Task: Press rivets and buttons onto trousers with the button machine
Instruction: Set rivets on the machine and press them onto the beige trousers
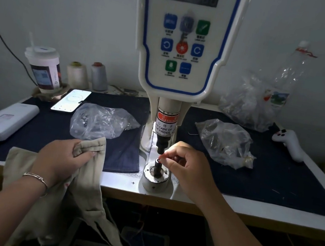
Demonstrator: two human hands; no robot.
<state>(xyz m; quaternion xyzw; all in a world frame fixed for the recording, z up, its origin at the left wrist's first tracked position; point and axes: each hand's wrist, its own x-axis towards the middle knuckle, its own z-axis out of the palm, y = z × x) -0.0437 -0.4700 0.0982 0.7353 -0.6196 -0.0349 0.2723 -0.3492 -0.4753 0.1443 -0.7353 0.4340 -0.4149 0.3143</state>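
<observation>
Trousers [75, 190], beige, bunched at table's front edge, left of machine, lower part hanging off below the tabletop; waistband end gripped by left hand [61, 160], fingers curled round the fabric, thumb on top; bracelet [37, 180] on that wrist. Right hand [188, 166] at lower die [157, 167] of button machine [179, 62], thumb & forefinger tips pinched together over the die top, just under upper punch [162, 145]; whatever sits betw. fingertips too small to tell, only a red glint. Die post upright in round metal base [155, 181]; work light bright on this spot. Dark cloth mat [255, 174] over table. Clear plastic bag [100, 122] w/ small metal bits just behind left hand; second bag [226, 143] right of machine. Phone [71, 99], power bank [4, 118] w/ white cable, lidded cup [43, 69], two thread cones [88, 76] at left rear; crumpled plastic bottle [288, 78] & white controller [289, 143] at right.
</observation>
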